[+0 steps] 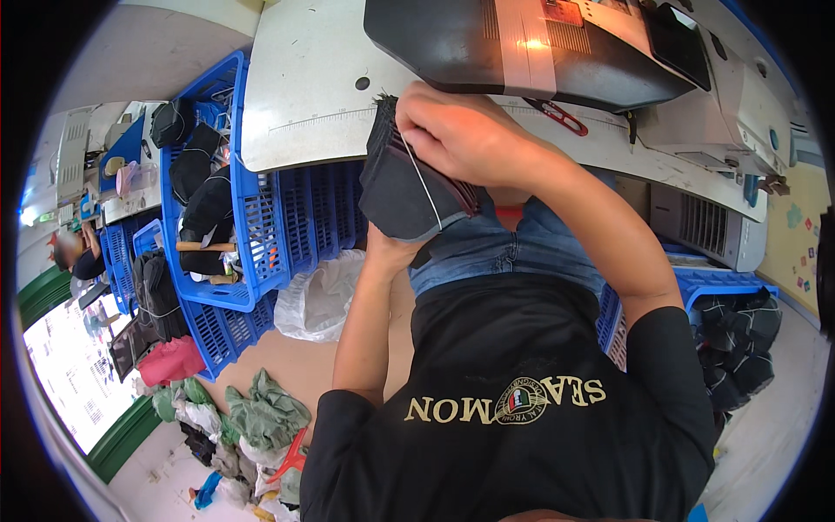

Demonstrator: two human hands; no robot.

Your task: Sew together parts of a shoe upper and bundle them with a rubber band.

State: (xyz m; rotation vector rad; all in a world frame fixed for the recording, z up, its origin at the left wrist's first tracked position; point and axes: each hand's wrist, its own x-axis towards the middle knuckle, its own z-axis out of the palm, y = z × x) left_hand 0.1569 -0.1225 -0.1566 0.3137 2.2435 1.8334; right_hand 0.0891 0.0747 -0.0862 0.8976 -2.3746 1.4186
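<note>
A thick bundle of black fabric pieces (404,196) is held in front of me at the table's front edge, with a thin white band stretched across it. Layers with dark reddish edges show along its right side. My left hand (396,248) grips the bundle from below; most of its fingers are hidden behind the fabric. My right hand (465,135) is closed on the bundle's upper right edge, fingers bent beside the band.
The white sewing table (304,96) carries a black machine (531,52) and a red-handled cutter (557,115). Blue crates (252,252) with black bundles stand to the left, another crate (722,283) to the right. A white plastic bag (322,300) and cloth scraps (265,409) lie on the floor.
</note>
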